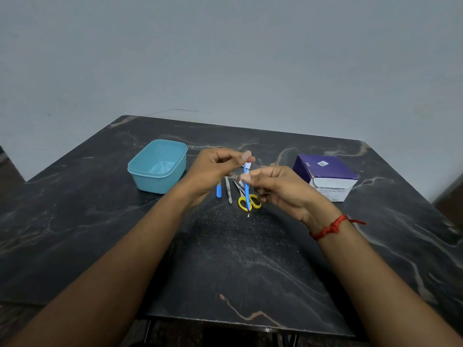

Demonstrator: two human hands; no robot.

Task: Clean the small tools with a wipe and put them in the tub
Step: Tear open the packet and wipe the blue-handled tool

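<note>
A thin blue-handled tool [247, 194] with a metal tip hangs upright above the table. My left hand [215, 169] pinches its top end. My right hand [278, 189] pinches a small white wipe [242, 178] around the tool's upper shaft. On the table below lie a short blue tool [219, 191], metal tweezers [228, 190] and yellow-handled scissors [244, 199], partly hidden by the hands. The light blue tub [140, 169] stands at the left with nothing in it.
A purple and white box of alcohol swabs [325, 176] stands at the right of the dark marble table [238, 259]. A grey wall rises behind the table. The table's front edge is near the bottom of the view.
</note>
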